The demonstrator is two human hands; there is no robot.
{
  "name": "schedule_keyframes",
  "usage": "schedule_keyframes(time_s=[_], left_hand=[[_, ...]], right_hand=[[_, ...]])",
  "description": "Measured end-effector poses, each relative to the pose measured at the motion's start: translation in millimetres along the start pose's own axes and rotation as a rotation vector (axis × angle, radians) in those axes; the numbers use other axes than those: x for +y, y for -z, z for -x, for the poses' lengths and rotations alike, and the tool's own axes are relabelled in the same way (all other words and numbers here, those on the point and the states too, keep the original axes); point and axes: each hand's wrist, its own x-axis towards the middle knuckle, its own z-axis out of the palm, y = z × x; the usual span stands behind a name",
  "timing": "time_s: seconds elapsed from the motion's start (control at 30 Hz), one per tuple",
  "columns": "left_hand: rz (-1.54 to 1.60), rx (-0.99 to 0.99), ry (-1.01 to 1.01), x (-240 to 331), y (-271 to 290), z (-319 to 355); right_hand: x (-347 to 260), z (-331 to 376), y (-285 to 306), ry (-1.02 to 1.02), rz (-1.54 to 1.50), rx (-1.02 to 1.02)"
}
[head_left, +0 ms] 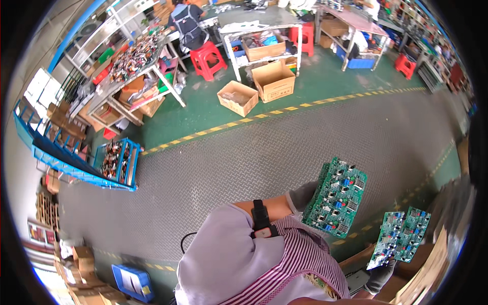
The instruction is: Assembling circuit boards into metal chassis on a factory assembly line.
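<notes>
My left hand (pixel 303 196), in a grey glove, grips a green circuit board panel (pixel 337 199) crowded with small parts and dark digit displays. Layered edges along its left side look like more than one board, but I cannot tell for sure. Lower right, my right hand (pixel 380 277), gloved too, is closed at the bottom of another green circuit board panel (pixel 399 238), which stands up in two sections with a gap between their tops. Most fingers of both hands are hidden behind the boards. A black band with a small device (pixel 263 223) circles my left arm.
Brown cardboard (pixel 432 269) lies beside my right hand. Grey treadplate floor bordered by yellow-black tape stretches ahead. Beyond it are open cartons (pixel 238 99), red stools (pixel 208 61), loaded workbenches (pixel 259 20) and a seated person (pixel 187 25). A blue cart (pixel 117 165) is at left, a blue bin (pixel 132 282) lower left.
</notes>
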Motion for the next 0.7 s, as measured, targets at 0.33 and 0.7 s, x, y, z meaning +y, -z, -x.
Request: schedule_keyframes(time_s=[0.33, 0.7], left_hand=[[-0.149, -0.007, -0.172, 97, 79, -209], [-0.365, 0.151, -0.237, 201, 136, -493]], right_hand=[[-53, -277, 16, -0.213, -0.033, -0.230], [-122, -565, 104, 0.038, 0.665, -0.070]])
